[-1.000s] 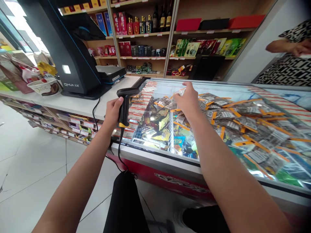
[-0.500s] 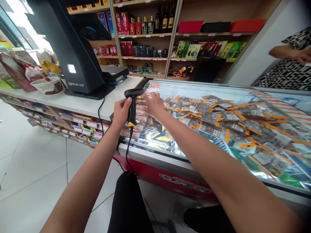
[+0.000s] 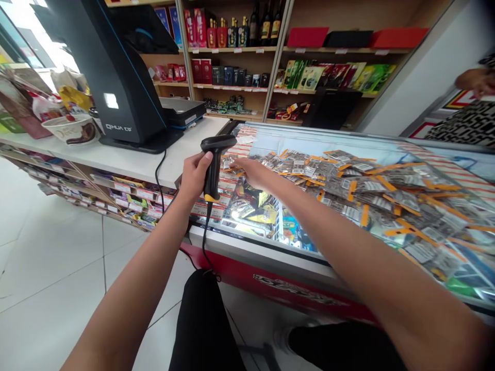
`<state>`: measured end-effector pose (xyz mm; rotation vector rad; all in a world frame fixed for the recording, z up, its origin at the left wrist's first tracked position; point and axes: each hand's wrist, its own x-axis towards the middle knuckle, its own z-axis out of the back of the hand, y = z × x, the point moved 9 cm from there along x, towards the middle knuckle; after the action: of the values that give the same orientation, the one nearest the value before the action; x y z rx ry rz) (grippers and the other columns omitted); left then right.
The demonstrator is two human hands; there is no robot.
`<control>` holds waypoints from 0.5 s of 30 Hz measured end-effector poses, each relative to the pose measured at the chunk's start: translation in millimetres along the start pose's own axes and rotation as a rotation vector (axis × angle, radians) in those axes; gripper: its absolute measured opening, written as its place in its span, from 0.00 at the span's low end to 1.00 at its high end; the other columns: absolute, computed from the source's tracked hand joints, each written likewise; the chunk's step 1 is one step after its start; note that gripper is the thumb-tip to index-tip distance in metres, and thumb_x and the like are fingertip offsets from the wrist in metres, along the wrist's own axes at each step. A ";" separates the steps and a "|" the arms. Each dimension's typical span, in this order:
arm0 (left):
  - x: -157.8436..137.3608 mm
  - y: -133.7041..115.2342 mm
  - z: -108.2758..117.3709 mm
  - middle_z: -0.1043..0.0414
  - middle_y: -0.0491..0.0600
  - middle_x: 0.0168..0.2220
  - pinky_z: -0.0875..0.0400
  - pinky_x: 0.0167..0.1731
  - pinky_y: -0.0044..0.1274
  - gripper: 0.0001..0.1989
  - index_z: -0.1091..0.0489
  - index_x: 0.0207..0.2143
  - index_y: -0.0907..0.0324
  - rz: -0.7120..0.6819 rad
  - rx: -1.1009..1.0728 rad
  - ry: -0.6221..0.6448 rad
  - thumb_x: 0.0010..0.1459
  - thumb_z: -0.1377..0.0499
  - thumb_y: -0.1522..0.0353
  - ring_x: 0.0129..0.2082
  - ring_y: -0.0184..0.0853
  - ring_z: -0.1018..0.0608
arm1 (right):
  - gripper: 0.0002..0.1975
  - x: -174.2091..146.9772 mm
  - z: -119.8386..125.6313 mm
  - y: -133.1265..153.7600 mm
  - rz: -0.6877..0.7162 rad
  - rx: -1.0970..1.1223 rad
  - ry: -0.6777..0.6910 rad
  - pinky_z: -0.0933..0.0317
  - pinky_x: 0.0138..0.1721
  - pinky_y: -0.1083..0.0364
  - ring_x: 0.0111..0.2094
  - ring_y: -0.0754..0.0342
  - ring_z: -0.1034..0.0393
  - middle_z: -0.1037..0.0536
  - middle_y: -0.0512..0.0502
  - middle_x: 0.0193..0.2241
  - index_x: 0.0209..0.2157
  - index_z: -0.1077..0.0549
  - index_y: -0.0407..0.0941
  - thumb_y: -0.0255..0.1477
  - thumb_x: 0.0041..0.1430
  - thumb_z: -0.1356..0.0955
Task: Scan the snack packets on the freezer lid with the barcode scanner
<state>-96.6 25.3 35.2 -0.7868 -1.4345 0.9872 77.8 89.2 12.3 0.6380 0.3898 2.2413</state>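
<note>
My left hand (image 3: 196, 178) is closed round the handle of a black barcode scanner (image 3: 213, 172) with a yellow-tipped grip, its head pointing right. A cable runs down from the grip. Just right of the scanner, the fingers of my right hand (image 3: 253, 172) pinch the edge of a small clear-and-brown snack packet (image 3: 228, 162), partly hidden behind the scanner. Beneath lie red-and-white price labels (image 3: 209, 212) on the glass top. A wide pile of similar snack packets (image 3: 340, 178) with orange edges spreads across the glass to the right.
The glass-topped freezer (image 3: 270, 247) holds yellow and blue packages. On the white counter (image 3: 193, 144) at left stand a black checkout scale (image 3: 127, 93) and a paper bucket (image 3: 73, 130). Shelves (image 3: 232, 50) of bottles and boxes line the back. A person's hand (image 3: 477, 82) shows at far right.
My right hand has turned and lowered slightly, its spread fingers now drawn together on the packet beside the scanner. The scanner has stayed nearly in place. The person at right has shifted.
</note>
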 end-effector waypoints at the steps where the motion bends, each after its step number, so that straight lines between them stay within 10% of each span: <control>1: -0.8 -2.0 0.4 0.34 0.44 0.20 0.38 0.20 0.25 0.27 0.35 0.25 0.56 -0.012 -0.006 -0.008 0.63 0.39 0.45 0.21 0.32 0.28 | 0.28 -15.5 3.4 4.9 0.003 0.007 0.033 0.34 0.61 0.43 0.59 0.41 0.25 0.20 0.40 0.59 0.57 0.20 0.49 0.14 0.59 0.32; 9: -3.3 -12.9 -9.6 0.47 0.43 0.20 0.49 0.21 0.25 0.30 0.42 0.20 0.57 -0.131 0.074 0.099 0.58 0.34 0.46 0.21 0.28 0.41 | 0.34 -96.5 46.1 6.4 -0.087 0.072 -0.059 0.31 0.55 0.39 0.54 0.38 0.25 0.28 0.39 0.64 0.65 0.31 0.52 0.19 0.59 0.31; 15: -5.9 -9.8 -11.6 0.49 0.43 0.20 0.50 0.21 0.24 0.30 0.42 0.19 0.57 -0.053 0.075 0.126 0.57 0.32 0.49 0.21 0.28 0.43 | 0.17 -93.1 71.6 -9.2 -0.153 -0.030 -0.133 0.33 0.53 0.44 0.50 0.41 0.26 0.20 0.39 0.50 0.43 0.27 0.46 0.17 0.51 0.31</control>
<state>-83.7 17.3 41.3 -0.7389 -1.2967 0.9292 177.6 31.7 37.4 0.7133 0.3268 2.0434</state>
